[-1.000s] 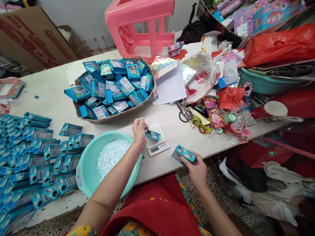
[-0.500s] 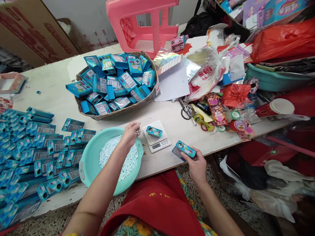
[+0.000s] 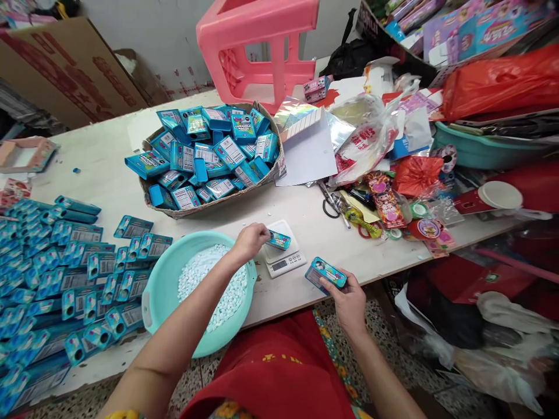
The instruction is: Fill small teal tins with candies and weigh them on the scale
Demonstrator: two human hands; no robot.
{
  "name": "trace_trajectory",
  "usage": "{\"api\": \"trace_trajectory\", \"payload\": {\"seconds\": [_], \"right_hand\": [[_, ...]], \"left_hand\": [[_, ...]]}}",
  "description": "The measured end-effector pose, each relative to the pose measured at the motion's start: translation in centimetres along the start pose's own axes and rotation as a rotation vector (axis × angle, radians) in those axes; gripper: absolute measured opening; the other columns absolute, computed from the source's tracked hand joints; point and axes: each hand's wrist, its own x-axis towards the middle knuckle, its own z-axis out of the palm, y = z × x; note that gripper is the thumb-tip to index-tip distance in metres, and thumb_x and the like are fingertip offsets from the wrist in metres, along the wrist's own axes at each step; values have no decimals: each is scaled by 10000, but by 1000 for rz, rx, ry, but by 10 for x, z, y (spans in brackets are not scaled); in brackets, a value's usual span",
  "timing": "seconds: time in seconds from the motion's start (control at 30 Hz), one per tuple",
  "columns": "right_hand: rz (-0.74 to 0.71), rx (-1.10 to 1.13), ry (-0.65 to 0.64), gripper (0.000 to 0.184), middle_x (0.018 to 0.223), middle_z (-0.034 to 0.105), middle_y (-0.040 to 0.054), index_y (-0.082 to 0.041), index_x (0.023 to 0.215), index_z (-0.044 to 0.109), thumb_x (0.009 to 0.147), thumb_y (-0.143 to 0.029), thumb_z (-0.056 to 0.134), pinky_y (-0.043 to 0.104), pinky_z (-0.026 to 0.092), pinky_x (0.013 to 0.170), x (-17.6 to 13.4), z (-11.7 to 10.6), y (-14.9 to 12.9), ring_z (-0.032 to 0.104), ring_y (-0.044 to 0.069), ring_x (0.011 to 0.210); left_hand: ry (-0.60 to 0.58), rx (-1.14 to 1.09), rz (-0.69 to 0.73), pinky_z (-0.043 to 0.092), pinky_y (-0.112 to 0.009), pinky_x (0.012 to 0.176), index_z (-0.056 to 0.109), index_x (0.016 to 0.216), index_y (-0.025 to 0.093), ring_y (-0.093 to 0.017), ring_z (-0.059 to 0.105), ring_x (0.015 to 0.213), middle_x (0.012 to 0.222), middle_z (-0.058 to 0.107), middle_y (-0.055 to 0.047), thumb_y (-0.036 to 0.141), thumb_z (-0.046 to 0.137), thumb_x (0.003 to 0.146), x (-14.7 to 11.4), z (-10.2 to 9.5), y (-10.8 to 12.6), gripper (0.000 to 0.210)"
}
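My left hand (image 3: 252, 240) is closed, its fingertips pinched over the hole end of a blue candy box (image 3: 280, 240). That box lies on a white digital scale (image 3: 286, 265). Small pale candies sat in this hand a moment ago; now the fingers mostly hide them. My right hand (image 3: 349, 297) grips another blue candy box (image 3: 325, 274) off the table's front edge, its round opening turned up with something pale inside. Left of the scale, beneath my left forearm, is a mint-green basin (image 3: 152, 291) holding many white candies (image 3: 231, 294).
Blue boxes with round openings (image 3: 87, 262) crowd the table's left side. A cut carton (image 3: 187, 212) full of blue boxes stands behind the basin. To the right lie scissors (image 3: 332, 203), wrappers and plastic bags (image 3: 362, 142). A pink stool (image 3: 279, 64) rests at the back.
My left hand has moved right, from above the basin's rim to the box on the scale. My right hand keeps hold of its box in nearly the same place. The view has shifted slightly.
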Motion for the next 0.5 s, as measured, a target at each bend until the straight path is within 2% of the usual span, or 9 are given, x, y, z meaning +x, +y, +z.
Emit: {"api": "trace_trajectory", "payload": {"seconds": [0.07, 0.17, 0.3, 0.5], "right_hand": [[2, 4, -2, 527, 917, 663, 37, -185, 1023, 587, 585, -368, 817, 383, 503, 829, 0, 0, 1, 608, 198, 834], [8, 18, 5, 527, 913, 665, 35, -186, 1021, 588, 583, -367, 820, 382, 501, 831, 0, -3, 2, 611, 200, 837], [22, 22, 14, 522, 916, 661, 31, -191, 1021, 588, 586, -362, 821, 379, 493, 836, 2, -6, 4, 608, 199, 845], [33, 40, 15, 543, 936, 657, 44, -186, 1024, 583, 576, -374, 825, 409, 485, 846, 5, -5, 5, 604, 216, 865]], "left_hand": [[-43, 220, 105, 367, -273, 667, 637, 780, 193, -172, 524, 745, 808, 584, -37, 111, 528, 709, 6, 3, 6, 154], [-81, 345, 159, 370, -288, 688, 631, 910, 203, -192, 521, 799, 876, 560, -54, 73, 476, 716, 9, 3, 14, 280], [-75, 299, 138, 377, -282, 684, 624, 925, 193, -175, 521, 768, 891, 558, -52, 77, 488, 723, 8, -2, 17, 269], [-23, 146, 102, 378, -254, 667, 620, 840, 186, -142, 527, 718, 792, 619, -4, 73, 503, 719, 7, -5, 14, 203]]}}
